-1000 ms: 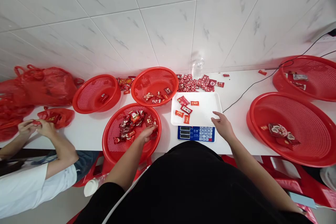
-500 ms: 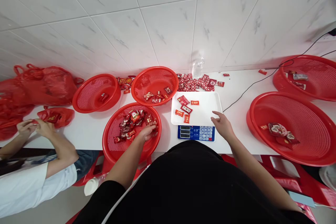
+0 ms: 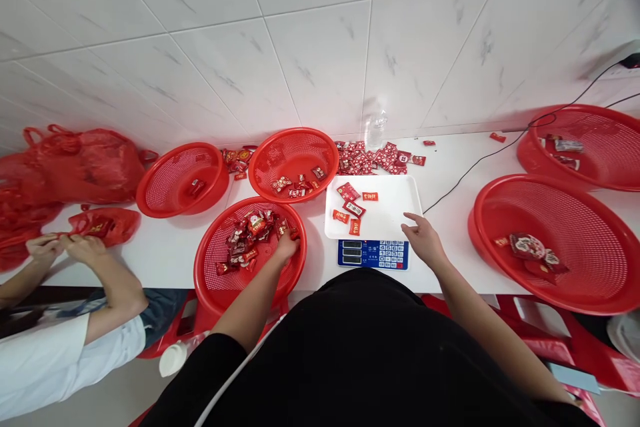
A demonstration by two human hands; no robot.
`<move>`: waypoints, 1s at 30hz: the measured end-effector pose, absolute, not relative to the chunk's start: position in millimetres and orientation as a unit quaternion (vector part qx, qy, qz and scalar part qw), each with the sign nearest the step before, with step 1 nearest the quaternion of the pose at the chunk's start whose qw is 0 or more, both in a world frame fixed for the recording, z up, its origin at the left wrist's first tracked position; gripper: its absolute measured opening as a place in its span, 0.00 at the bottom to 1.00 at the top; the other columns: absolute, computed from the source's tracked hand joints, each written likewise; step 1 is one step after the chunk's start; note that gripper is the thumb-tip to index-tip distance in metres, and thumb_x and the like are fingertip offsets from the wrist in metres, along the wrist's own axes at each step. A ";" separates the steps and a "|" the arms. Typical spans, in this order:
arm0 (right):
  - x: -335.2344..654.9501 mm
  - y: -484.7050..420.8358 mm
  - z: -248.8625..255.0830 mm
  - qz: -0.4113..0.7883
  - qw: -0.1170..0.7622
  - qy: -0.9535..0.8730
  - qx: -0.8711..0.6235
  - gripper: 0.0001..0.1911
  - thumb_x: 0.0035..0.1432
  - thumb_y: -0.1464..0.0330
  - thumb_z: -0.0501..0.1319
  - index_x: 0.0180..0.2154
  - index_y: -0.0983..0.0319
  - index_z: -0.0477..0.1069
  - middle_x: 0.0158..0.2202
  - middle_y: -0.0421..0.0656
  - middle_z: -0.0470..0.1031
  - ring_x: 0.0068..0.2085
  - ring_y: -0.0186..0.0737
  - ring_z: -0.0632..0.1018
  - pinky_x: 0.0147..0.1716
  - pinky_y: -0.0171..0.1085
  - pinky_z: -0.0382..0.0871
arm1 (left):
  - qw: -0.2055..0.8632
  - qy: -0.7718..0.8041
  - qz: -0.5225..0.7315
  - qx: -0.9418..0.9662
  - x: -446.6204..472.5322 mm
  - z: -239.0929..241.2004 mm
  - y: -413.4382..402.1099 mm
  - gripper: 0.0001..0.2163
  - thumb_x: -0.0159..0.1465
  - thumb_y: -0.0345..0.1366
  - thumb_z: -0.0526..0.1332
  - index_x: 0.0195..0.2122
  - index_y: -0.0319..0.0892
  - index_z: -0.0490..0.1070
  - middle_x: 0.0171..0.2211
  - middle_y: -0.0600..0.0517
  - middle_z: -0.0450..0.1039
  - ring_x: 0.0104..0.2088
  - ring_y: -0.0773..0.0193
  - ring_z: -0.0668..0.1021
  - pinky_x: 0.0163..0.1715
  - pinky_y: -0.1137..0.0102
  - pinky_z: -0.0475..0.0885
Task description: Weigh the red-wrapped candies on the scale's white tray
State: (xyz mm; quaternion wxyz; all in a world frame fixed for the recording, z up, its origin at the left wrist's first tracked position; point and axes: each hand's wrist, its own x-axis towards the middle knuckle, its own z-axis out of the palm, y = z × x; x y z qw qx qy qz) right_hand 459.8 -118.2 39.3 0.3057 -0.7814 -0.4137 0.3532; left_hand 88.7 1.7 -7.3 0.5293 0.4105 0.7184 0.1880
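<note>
My left hand (image 3: pixel 287 247) reaches into the near red basket (image 3: pixel 213 277), which holds several wrapped candies (image 3: pixel 247 237). Its fingers are curled over candies at the basket's right side. My right hand (image 3: pixel 423 240) rests at the right front corner of the white scale tray (image 3: pixel 395 207), fingers loosely spread and holding nothing. Several red candy packets (image 3: pixel 353 207) lie on the tray. The scale's blue keypad (image 3: pixel 373 253) faces me below the tray.
Two more red baskets (image 3: pixel 295 147) (image 3: pixel 167 180) stand behind. Loose candies (image 3: pixel 380 157) lie by the wall. Two large red baskets (image 3: pixel 590 233) (image 3: pixel 600 147) sit at the right, with a black cable (image 3: pixel 475 170). At left, another person's hands (image 3: pixel 65 247) handle red bags (image 3: pixel 107 223).
My left hand has shifted slightly up and right inside the basket and curled tighter onto the candies. My right hand has stayed put.
</note>
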 end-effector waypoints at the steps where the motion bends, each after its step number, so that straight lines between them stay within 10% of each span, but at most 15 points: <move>1: 459.7 -118.5 39.5 0.353 0.305 -0.413 -0.782 0.27 0.59 0.56 0.54 0.57 0.59 0.68 0.33 0.44 0.77 0.33 0.44 0.78 0.36 0.43 0.71 | 0.531 0.719 0.180 0.411 89.7 -6.6 0.9 0.13 0.56 0.28 0.67 0.42 0.40 0.69 0.31 0.48 0.74 0.35 0.58 0.76 0.37 0.66 0.70; 23: 455.5 -115.4 36.4 0.354 0.314 -0.424 -0.772 0.26 0.59 0.55 0.54 0.55 0.59 0.70 0.34 0.44 0.76 0.32 0.43 0.78 0.35 0.44 0.73 | 0.631 0.577 0.299 0.423 120.3 68.0 10.3 0.16 0.49 0.39 0.69 0.37 0.41 0.70 0.34 0.52 0.73 0.32 0.66 0.75 0.35 0.70 0.74; 30: 447.8 -110.4 36.0 0.351 0.311 -0.458 -0.756 0.22 0.60 0.58 0.55 0.53 0.57 0.70 0.53 0.48 0.73 0.40 0.41 0.80 0.41 0.42 0.76 | 0.588 0.526 0.207 0.578 197.4 48.8 6.1 0.20 0.55 0.32 0.68 0.49 0.41 0.71 0.48 0.45 0.75 0.45 0.58 0.77 0.47 0.63 0.73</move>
